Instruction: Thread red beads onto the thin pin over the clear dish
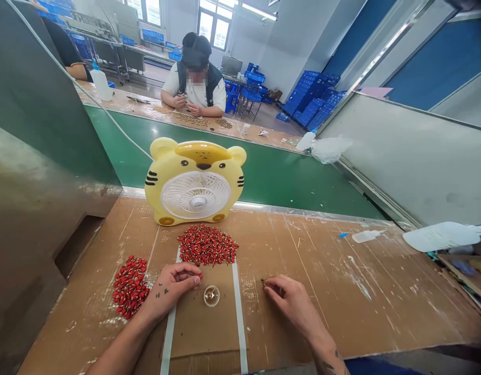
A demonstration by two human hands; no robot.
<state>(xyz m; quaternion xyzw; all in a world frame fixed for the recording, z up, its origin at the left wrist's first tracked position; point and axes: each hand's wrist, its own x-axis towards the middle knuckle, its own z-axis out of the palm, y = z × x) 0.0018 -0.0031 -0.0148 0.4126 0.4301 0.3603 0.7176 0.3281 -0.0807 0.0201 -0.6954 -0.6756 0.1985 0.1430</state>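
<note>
Between the thumb and fingertips of my left hand [174, 286] is a small red piece [201, 276], mostly covered by the fingers. My right hand [289, 297] is closed in a pinch on a tiny dark piece [263, 283], too small to name. A small round clear dish [212, 296] stands on the cardboard between the hands, with a little liquid-looking shine inside. Beyond it lies a heap of small red pieces with metal pins [207, 246]. A second heap of red pieces [131, 286] sits left of my left hand.
A yellow tiger-shaped fan [195, 182] stands behind the far heap, its cable running up left. To the right lie a small squeeze bottle [367, 236] and a large white bottle [443, 236]. Across the green belt [287, 182], a co-worker [195, 78] handles small parts.
</note>
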